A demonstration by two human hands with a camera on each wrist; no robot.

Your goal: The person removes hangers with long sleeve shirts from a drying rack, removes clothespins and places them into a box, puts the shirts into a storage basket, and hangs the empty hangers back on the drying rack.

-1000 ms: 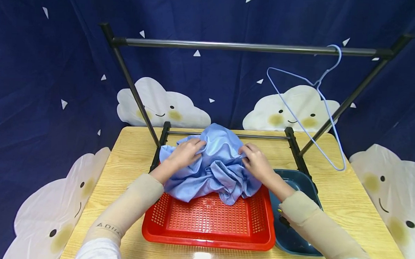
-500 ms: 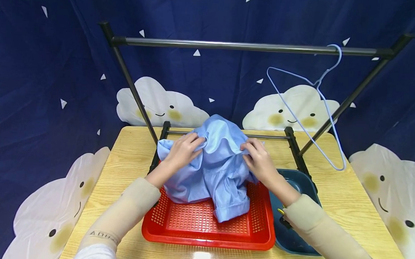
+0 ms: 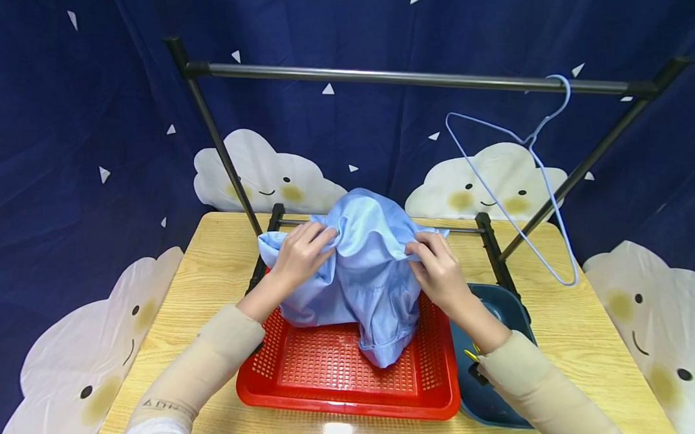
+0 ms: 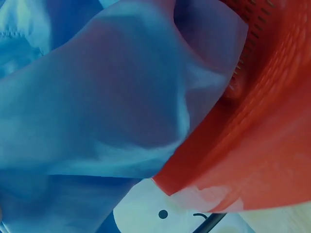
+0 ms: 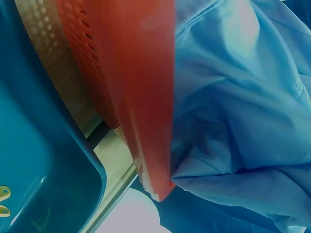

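Note:
A light blue cloth garment (image 3: 374, 283) is held up between both hands over the red basket (image 3: 347, 408), its lower folds hanging down into it. My left hand (image 3: 299, 254) pinches the garment's upper left part between thumb and fingers. On the other side my right hand (image 3: 438, 266) grips its upper right edge. Cloth (image 4: 121, 92) fills much of the left wrist view, beside the basket's red wall. In the right wrist view, folds of the garment (image 5: 243, 107) hang along the basket's side.
A dark blue bin (image 3: 496, 405) stands right of the basket, with small yellow-handled things (image 3: 471, 356) in it. Over the wooden table (image 3: 224, 250) rises a black rack with a metal bar (image 3: 377, 77). A light blue hanger (image 3: 531, 144) hangs at the bar's right end.
The garment has been lifted and spread out from a bunched heap, its lower folds now hanging down toward the basket floor. The hands have moved slightly apart.

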